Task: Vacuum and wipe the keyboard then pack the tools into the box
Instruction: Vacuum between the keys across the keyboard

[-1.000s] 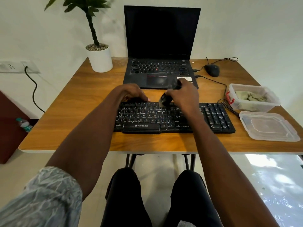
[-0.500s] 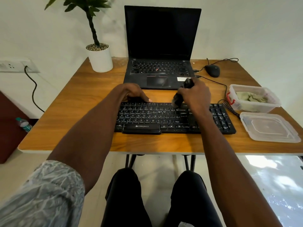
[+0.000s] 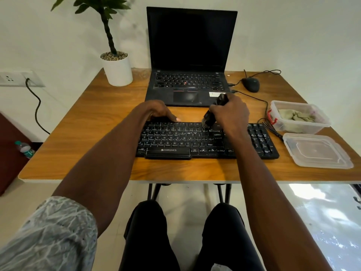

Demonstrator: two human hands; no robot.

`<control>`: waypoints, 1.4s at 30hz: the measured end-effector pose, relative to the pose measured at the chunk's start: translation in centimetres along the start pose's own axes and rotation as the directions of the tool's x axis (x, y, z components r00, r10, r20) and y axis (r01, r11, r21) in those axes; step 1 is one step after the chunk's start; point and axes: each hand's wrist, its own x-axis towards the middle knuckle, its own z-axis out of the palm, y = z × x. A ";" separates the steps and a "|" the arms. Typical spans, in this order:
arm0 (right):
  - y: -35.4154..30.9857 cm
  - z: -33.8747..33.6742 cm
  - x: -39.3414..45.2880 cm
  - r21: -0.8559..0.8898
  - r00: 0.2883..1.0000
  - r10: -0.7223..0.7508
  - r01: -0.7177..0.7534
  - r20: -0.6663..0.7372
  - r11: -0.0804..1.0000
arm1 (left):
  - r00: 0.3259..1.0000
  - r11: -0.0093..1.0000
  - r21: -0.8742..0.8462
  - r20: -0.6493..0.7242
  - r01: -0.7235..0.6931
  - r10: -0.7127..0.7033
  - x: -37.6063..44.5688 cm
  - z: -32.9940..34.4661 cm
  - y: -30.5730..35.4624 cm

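A black keyboard (image 3: 175, 139) lies across the middle of the wooden table (image 3: 93, 122). My right hand (image 3: 231, 114) grips a small black handheld vacuum (image 3: 210, 116), tilted with its nozzle down on the keyboard's top row right of centre. My left hand (image 3: 158, 111) rests on the keyboard's far edge, fingers curved over it. At the right stands a clear plastic box (image 3: 320, 124) with a greenish cloth (image 3: 297, 116) inside. Its clear lid (image 3: 316, 151) lies flat on the table in front of it.
An open black laptop (image 3: 189, 55) stands behind the keyboard. A black mouse (image 3: 251, 84) with its cable sits at the back right, a white potted plant (image 3: 117, 69) at the back left. Dark cables (image 3: 271, 128) lie between keyboard and box.
My right hand first carried the vacuum rightward along the keyboard's top row, then shifted back slightly left. My left hand has stayed on the keyboard's far edge.
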 end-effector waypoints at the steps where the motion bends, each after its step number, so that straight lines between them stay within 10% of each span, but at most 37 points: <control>1: -0.6 0.1 -0.1 0.029 1.000 -0.019 0.019 0.018 0.999 | 1.000 1.000 0.002 0.002 0.003 -0.003 0.0 0.0 0.0; 6: -2.0 1.2 0.0 0.111 0.987 -0.030 0.013 0.158 0.994 | 1.000 1.000 0.022 0.010 0.018 -0.018 0.2 -0.2 0.3; 12: 1.0 -2.6 0.7 -0.111 0.994 0.018 -0.029 -0.104 0.993 | 0.998 0.999 0.037 0.064 -0.017 0.015 0.0 -0.5 1.1; 17: -0.9 -1.0 0.2 0.145 0.989 -0.055 0.035 0.139 0.989 | 0.987 0.992 0.009 0.101 -0.125 0.124 0.2 1.1 3.9; 25: 2.9 -5.1 1.1 -0.004 0.999 0.030 -0.030 -0.039 1.000 | 0.968 0.979 -0.001 0.144 -0.206 0.204 1.4 3.6 6.8; 31: 1.9 -3.4 0.3 0.075 0.992 -0.059 0.050 0.114 0.996 | 0.970 0.981 0.054 0.164 -0.188 0.177 2.9 4.7 7.8; 37: 3.7 -6.3 1.5 -0.105 0.995 0.035 -0.044 -0.088 0.993 | 0.968 0.982 0.050 0.187 -0.180 0.168 3.5 5.1 8.3; 42: 3.2 -4.5 1.3 0.035 0.995 0.028 -0.031 0.098 0.999 | 0.963 0.982 0.018 0.196 -0.190 0.183 3.7 5.5 8.8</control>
